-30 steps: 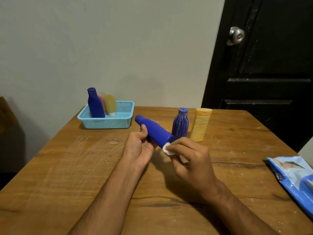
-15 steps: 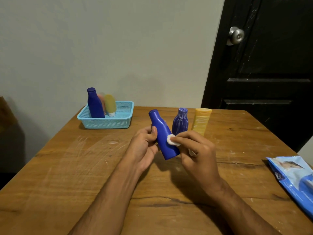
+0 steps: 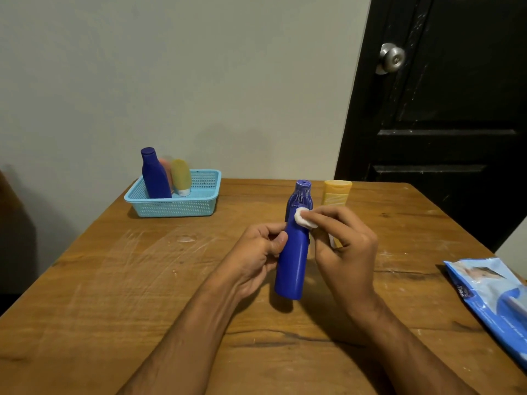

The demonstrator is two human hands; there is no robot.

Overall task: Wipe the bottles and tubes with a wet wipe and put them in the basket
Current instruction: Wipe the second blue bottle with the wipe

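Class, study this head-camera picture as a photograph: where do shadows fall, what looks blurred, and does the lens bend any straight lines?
Head view: the blue bottle and the hands cast soft shadows on the wooden table; the pink tube in the basket looks smeared and blurred; the door knob shows a dull highlight; the dark door leans, a wide-angle distortion.

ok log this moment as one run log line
step: wiping | left hand: holds blue bottle | right hand: pinches wet wipe on bottle | basket: three items
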